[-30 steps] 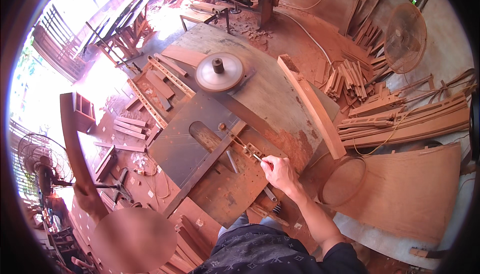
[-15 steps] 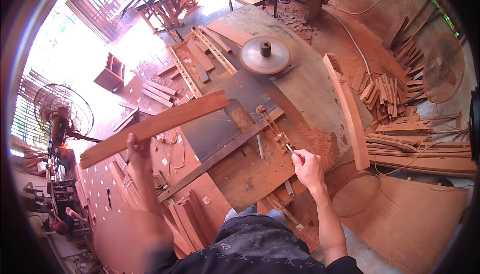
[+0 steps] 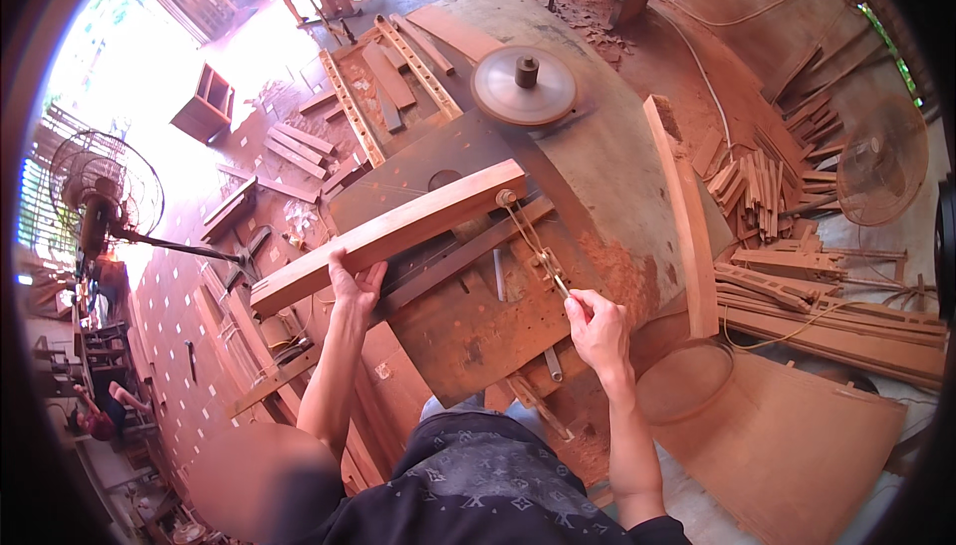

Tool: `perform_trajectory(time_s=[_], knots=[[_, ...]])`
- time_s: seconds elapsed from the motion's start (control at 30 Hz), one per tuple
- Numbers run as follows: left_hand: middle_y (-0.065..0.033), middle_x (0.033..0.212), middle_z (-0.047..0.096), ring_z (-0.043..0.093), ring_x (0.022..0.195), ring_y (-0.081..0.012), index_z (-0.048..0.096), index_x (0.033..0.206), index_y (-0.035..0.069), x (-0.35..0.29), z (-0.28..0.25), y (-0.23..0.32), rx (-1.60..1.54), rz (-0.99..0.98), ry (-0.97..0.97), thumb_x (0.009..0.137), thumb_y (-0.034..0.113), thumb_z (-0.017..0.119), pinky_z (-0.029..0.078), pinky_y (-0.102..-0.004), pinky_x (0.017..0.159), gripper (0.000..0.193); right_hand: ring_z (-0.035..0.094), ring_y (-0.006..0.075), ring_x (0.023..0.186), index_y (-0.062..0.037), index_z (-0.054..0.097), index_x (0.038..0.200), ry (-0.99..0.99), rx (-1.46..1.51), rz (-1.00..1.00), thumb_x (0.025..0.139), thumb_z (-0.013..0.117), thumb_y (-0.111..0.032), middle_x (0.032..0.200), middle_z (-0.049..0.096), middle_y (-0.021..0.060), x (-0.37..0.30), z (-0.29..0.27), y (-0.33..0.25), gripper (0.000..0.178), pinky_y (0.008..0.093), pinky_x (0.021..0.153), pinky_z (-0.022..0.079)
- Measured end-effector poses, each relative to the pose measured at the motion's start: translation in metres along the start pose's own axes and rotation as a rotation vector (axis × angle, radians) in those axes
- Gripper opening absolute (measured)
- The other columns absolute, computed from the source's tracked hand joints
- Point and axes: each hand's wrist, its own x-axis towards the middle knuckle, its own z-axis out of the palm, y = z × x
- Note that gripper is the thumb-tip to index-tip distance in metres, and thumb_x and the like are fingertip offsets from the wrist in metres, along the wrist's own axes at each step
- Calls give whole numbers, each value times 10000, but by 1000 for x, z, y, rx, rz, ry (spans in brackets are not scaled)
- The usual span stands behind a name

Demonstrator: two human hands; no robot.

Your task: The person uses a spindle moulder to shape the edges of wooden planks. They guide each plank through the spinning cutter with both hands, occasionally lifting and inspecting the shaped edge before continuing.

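A long reddish wooden beam point(image 3: 398, 227) slants across the machine table. My left hand point(image 3: 356, 281) holds it from the near side, with fingers at its lower edge. The beam's right end meets the round pad point(image 3: 506, 198) of a metal toggle clamp point(image 3: 536, 246); whether it is pressed tight I cannot tell. My right hand point(image 3: 600, 331) is closed round the clamp's thin lever. Under the clamp lies a rust-brown sliding plate point(image 3: 478, 336) with a dark fence bar point(image 3: 460, 264) along it. Beyond them is a round blurred disc point(image 3: 498, 102) with a dark central spindle point(image 3: 526, 71).
A curved wooden board point(image 3: 682, 217) stands at the table's right edge, near sawdust point(image 3: 622, 271). Wood offcuts point(image 3: 762, 192) pile up at the right. Fans stand at the left point(image 3: 100, 197) and right point(image 3: 881, 162). Wooden strips lie on the tiled floor point(image 3: 169, 296).
My left hand has brought the beam to the right and turned it, so its end now meets the clamp pad. My right hand stays on the lever. The view has shifted slightly.
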Motion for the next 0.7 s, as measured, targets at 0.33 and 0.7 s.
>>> perform_trajectory(time_s=[0.33,0.7], knots=[[-14,882,710,487,463,-50,635,1143,221,-15,59,-20,369,-191,301,737,827,790,583,-277,640,746,779,393,892,24,752,1155,-19,-47,-41,998,703,-154,937,761,265,0,3,-3,242,443,757,613],[-50,656,611,605,574,-261,652,927,87,-49,39,-10,1931,861,-95,723,637,902,527,-408,656,637,746,442,826,-44,750,1125,-41,-96,-7,1021,681,-231,852,739,256,3,2,1,224,514,706,580]])
